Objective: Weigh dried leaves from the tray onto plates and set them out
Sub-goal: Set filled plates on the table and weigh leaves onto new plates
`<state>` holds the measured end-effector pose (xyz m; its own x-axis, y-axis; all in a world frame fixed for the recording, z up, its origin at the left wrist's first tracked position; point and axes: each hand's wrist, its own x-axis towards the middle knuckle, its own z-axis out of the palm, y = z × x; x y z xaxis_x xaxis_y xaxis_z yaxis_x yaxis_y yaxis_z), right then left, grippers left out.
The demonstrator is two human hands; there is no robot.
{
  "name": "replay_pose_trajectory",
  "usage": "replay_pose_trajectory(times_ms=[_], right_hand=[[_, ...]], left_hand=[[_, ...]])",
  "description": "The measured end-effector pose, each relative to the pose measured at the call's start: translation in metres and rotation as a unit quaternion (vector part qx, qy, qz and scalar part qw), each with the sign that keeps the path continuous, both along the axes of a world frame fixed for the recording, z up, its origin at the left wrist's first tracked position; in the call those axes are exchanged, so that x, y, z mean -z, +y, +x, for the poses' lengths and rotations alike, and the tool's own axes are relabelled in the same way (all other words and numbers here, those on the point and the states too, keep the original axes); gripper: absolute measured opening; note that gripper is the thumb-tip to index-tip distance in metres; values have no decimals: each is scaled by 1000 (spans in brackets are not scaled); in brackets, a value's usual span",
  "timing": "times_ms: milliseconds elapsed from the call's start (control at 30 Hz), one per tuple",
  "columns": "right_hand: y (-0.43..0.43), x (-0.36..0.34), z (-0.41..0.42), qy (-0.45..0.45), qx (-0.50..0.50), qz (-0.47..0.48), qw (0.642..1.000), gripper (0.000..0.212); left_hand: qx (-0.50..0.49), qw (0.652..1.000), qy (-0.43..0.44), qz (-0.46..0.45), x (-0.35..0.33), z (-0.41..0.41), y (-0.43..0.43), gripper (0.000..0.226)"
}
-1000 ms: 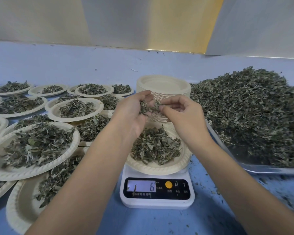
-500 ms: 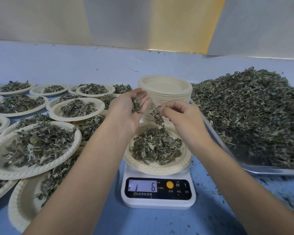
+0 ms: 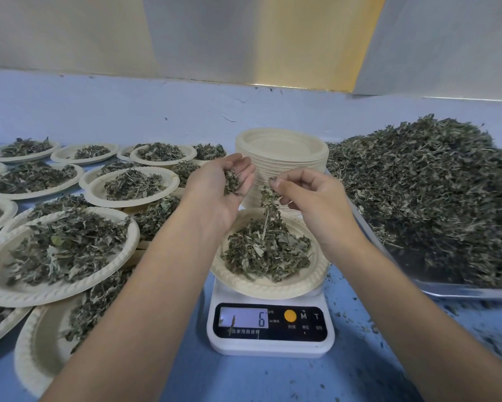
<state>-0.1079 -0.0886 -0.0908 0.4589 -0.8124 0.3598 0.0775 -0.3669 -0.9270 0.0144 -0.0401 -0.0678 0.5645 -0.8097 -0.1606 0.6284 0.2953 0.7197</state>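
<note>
Cream-coloured and round, a moulded paper plate sat on a small white digital kitchen scale near the middle of the blue table, and the scale's display showed 6. A mound of dried grey-green leaves lay in that plate. Above its far left edge the left hand was held palm up, fingers relaxed and only slightly cupped, with a small clump of leaves lying in the palm. Just to the right, the right hand pinched a leafy sprig between thumb and fingertips; the sprig hung down towards the mound. The two hands were close but apart. Behind them stood a tall stack of empty cream plates. On the right, a shallow metal tray carried a big heap of loose leaves. To the left, many filled plates of the same kind were set out, several overlapping. Leaf crumbs dotted the table near the tray.
</note>
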Motion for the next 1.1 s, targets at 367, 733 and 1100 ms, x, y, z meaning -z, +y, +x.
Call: replay_pose_trajectory(times_ms=[367, 733, 1100], right_hand=[[2, -1, -1, -36, -20, 4, 999, 22], [2, 0, -1, -41, -29, 0, 999, 21], [3, 3, 1, -52, -49, -14, 997, 28]], left_hand=[[6, 1000, 9, 3, 0, -1, 1, 25], [11, 1000, 13, 8, 2, 0, 1, 26], [30, 999, -37, 5, 0, -7, 0, 25]])
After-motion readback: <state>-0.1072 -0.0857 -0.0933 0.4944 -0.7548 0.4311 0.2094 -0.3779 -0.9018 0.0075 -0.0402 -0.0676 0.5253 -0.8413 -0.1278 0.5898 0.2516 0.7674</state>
